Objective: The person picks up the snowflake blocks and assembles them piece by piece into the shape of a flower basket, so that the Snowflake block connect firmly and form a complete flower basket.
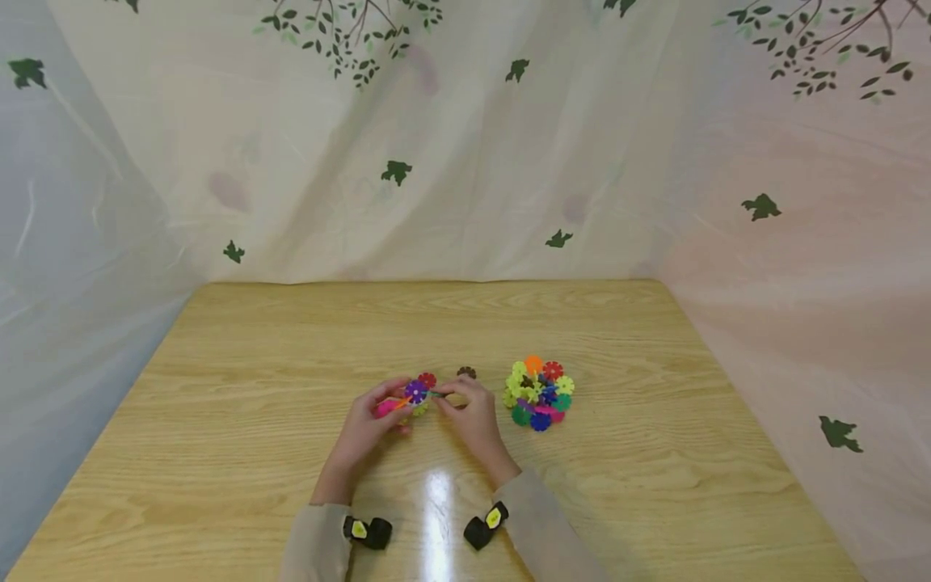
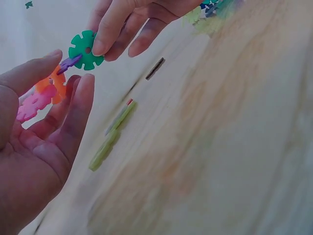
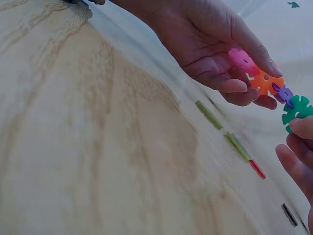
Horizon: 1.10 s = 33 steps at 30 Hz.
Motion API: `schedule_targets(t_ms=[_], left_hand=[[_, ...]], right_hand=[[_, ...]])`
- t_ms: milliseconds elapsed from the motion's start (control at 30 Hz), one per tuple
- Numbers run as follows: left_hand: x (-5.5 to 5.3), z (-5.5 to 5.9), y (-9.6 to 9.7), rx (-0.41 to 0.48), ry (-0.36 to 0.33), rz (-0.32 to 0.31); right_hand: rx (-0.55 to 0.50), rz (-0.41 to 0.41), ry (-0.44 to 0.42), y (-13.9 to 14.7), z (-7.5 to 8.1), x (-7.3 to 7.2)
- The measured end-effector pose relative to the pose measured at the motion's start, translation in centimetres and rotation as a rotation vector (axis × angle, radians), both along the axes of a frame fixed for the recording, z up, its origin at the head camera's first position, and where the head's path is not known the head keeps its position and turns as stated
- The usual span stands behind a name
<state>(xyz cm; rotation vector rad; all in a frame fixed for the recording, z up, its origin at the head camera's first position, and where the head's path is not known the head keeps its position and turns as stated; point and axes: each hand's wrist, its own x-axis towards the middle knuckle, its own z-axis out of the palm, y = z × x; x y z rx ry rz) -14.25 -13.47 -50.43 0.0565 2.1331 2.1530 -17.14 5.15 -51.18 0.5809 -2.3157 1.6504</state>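
Observation:
My left hand pinches a short chain of notched plastic discs between thumb and fingers. In the left wrist view the chain runs from a pink disc through an orange disc to a purple disc. At its far end a green disc meets the purple one edge to edge, slot on slot. My right hand pinches that green disc by its outer edge. Both hands are raised over the table, close together.
On the wooden table behind the hands lie yellow-green discs, a red disc and a brown disc. A heap of mixed-colour discs sits to the right. A patterned curtain hangs behind the table.

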Motion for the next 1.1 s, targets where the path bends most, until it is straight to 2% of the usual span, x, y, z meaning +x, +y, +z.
schedule_targets(t_ms=[133, 233, 333, 467, 600, 767, 967, 1100], left_hand=[[0.1, 0.0, 0.0, 0.020, -0.007, -0.038], [0.1, 0.1, 0.0, 0.017, 0.003, -0.033], [0.2, 0.2, -0.1, 0.001, -0.005, 0.018], [0.1, 0.2, -0.4, 0.007, -0.043, 0.093], [0.0, 0.1, -0.9, 0.033, -0.067, 0.147], [0.0, 0.0, -1.6, 0.093, -0.084, 0.198], [0.1, 0.2, -2.6, 0.118, -0.102, 0.247], [0.2, 0.3, -2.8, 0.121, -0.118, 0.264]], right_hand=[[0.023, 0.032, -0.007, 0.0, 0.0, 0.0], [0.054, 0.048, -0.008, -0.2, 0.0, 0.0], [0.100, 0.063, -0.029, -0.2, 0.2, -0.1], [0.193, 0.054, -0.125, -0.2, 0.6, -0.6], [0.372, 0.079, -0.187, -0.6, 1.2, -1.5], [0.570, 0.176, -0.204, -1.6, 1.9, -2.6], [0.663, 0.209, -0.217, -2.5, 2.6, -3.1], [0.638, 0.197, -0.258, -2.5, 3.2, -3.0]])
